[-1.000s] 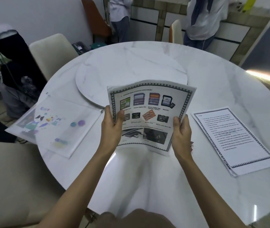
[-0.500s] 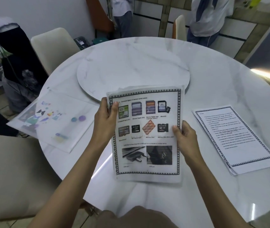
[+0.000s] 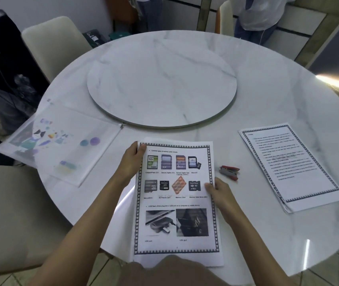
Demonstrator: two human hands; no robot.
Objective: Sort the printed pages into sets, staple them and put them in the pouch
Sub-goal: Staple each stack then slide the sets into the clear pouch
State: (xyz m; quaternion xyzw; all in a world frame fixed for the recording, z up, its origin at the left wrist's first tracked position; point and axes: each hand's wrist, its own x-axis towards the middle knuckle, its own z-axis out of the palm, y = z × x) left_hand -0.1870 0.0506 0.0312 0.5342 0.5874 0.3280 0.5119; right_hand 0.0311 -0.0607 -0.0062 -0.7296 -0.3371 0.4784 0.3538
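A set of printed pages (image 3: pixel 176 203) with memory-card pictures and a patterned border lies flat near the table's front edge. My left hand (image 3: pixel 132 159) grips its upper left corner, thumb on top. My right hand (image 3: pixel 218 191) pinches its right edge at mid height. A small red stapler (image 3: pixel 229 171) lies on the table just right of the pages. A second stack of text pages (image 3: pixel 292 168) rests further right. The translucent zip pouch (image 3: pixel 61 145) with colourful cartoon prints lies to the left, partly over the table's edge.
The round white marble table (image 3: pixel 267 83) carries a raised turntable (image 3: pixel 162 83) in its middle. Cream chairs (image 3: pixel 53 44) stand at the left and front left. Two people stand beyond the table at a counter.
The pages came down from a raised, tilted hold to lie flat on the table near me. The stapler, hidden behind them before, now shows. My left hand shifted to the top left corner.
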